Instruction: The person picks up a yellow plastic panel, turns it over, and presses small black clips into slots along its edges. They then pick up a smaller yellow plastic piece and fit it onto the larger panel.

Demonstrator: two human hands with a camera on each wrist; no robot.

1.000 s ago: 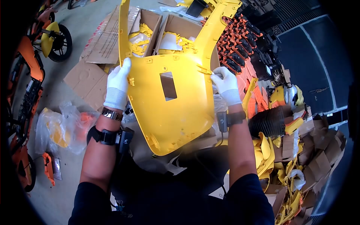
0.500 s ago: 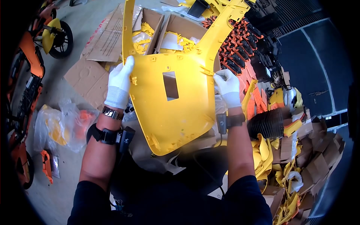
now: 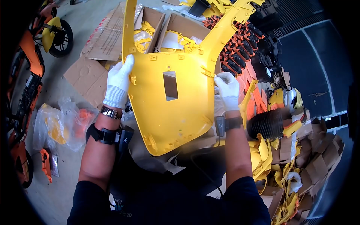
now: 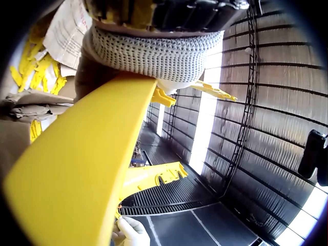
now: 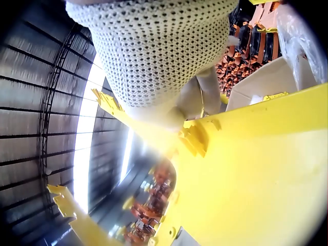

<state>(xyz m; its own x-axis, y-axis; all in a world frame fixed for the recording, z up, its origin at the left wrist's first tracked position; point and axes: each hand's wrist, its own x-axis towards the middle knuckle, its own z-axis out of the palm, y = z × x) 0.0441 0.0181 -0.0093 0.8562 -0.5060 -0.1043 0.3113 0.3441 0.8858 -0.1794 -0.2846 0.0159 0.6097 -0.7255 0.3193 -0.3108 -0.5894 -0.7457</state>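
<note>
A large yellow panel (image 3: 187,112) with a rectangular opening and two long arms is held up in front of the body. The white-gloved left hand (image 3: 119,78) grips its left edge, thumb on the face turned to the head camera. At the right edge, the gloved right hand (image 3: 227,87) pinches the rim beside a small yellow clip (image 3: 207,71). In the left wrist view the panel (image 4: 77,159) shows its smooth outer side, with the right hand (image 4: 131,233) beyond it. The right wrist view shows the glove (image 5: 159,56) against the panel's edge (image 5: 256,154).
Open cardboard boxes (image 3: 170,26) with small yellow parts stand behind the panel. A plastic bag (image 3: 62,123) and an orange part (image 3: 45,165) lie on the floor at left, near motorbikes. Orange and black parts, yellow pieces and torn cardboard (image 3: 318,165) are heaped at right.
The panel's upper arms have shifted to the right in the head view, and the panel looks slightly turned. Both hands keep their hold on its edges.
</note>
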